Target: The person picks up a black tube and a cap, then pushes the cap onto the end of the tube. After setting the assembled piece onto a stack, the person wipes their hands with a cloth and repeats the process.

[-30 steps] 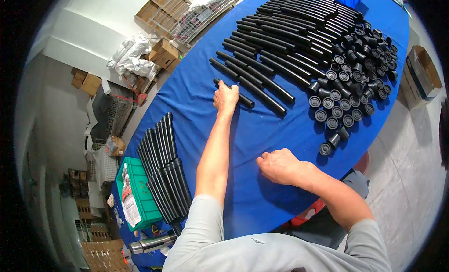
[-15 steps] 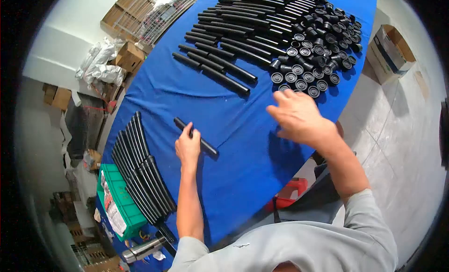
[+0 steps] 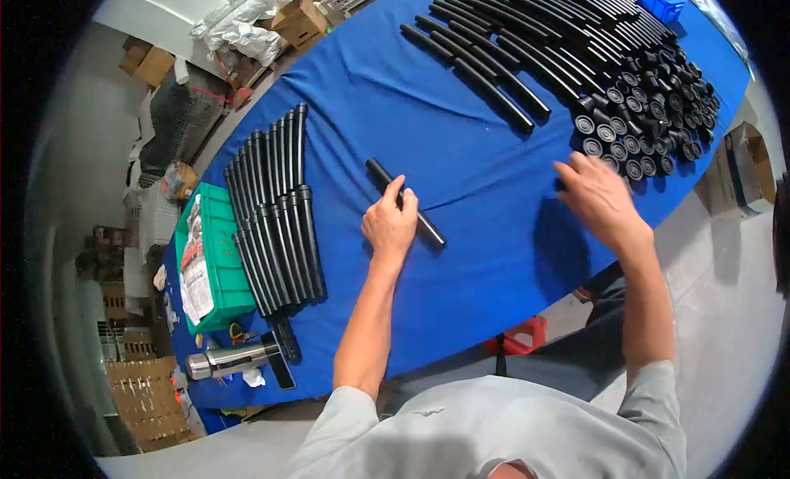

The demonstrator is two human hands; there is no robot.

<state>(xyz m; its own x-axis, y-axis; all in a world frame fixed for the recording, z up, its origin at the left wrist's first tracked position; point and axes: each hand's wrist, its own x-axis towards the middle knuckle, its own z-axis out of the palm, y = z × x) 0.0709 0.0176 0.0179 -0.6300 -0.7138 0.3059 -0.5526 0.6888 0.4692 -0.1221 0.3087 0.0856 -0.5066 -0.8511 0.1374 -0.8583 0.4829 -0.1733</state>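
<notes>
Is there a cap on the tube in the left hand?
Looks off: both ends of the tube show past the left hand, and neither looks any wider.

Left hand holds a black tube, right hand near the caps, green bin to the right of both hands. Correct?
Wrong side: head view shows the green bin left of both hands. Left hand holding black tube, right hand near caps: correct.

Tube [image 3: 429,230]: black, straight, cylindrical; held around mid-length by the left hand [image 3: 390,224], both ends exposed. Pose: slanted, far end leftward, near end rightward. Caps [image 3: 657,110]: black, flared, ring-patterned on their round faces; loosely heaped to the right of and beyond the tube, in mixed orientations.
</notes>
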